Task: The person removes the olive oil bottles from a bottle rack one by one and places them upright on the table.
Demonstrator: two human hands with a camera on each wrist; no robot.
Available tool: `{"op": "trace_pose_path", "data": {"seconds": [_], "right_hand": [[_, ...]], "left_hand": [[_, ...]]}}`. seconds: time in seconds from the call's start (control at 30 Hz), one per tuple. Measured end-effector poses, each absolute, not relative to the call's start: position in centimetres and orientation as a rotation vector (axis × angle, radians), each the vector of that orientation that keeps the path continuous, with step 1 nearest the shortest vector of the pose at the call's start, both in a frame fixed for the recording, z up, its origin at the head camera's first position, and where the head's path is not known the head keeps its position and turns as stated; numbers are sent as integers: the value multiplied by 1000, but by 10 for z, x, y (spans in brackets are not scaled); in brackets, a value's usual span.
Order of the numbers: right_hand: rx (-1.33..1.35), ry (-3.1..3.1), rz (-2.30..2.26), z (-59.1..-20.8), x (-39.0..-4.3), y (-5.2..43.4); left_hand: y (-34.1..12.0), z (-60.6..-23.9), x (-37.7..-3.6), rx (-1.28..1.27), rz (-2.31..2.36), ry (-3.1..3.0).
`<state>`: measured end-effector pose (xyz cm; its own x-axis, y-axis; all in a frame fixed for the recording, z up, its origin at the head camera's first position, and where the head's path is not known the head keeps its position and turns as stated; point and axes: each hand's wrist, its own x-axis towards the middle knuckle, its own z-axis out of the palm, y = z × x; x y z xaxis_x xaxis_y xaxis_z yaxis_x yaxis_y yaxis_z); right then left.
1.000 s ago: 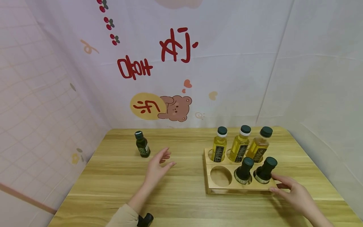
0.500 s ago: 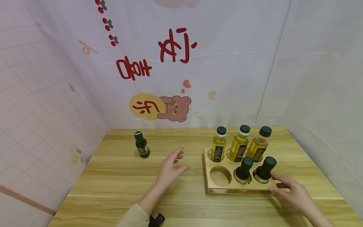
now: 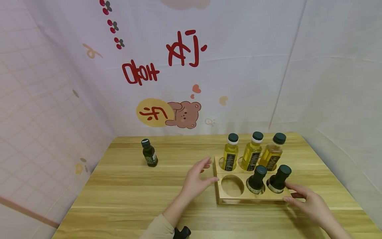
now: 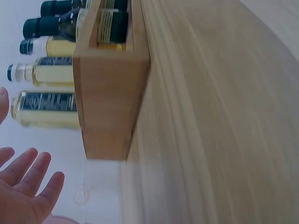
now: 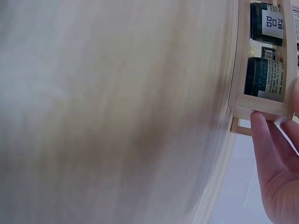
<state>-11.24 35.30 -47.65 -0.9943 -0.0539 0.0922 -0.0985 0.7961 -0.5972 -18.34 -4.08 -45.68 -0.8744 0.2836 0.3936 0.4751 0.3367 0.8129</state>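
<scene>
Wooden bottle rack, probably heavy and rigid: my open left hand nears its nine-o'clock end; right hand, fingers straight, touches three-o'clock corner.

Beige sleeve, black wrist-worn camera

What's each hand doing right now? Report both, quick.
Left hand: open, fingers spread beside the wooden rack, holding nothing.
Right hand: open, fingertips on the rack's right end.

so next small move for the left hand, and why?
Probably close the left hand onto the wooden rack's left end. It is open at that edge, not clearly touching, while the right hand already rests on the right end.
</scene>
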Motion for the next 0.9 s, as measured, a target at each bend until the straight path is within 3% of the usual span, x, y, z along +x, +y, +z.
{"op": "trace_pose_path", "data": {"seconds": [0.9], "right_hand": [[123, -2890, 997, -479, -112, 353]], "left_hand": [[49, -442, -167, -888, -1505, -2506]]}}
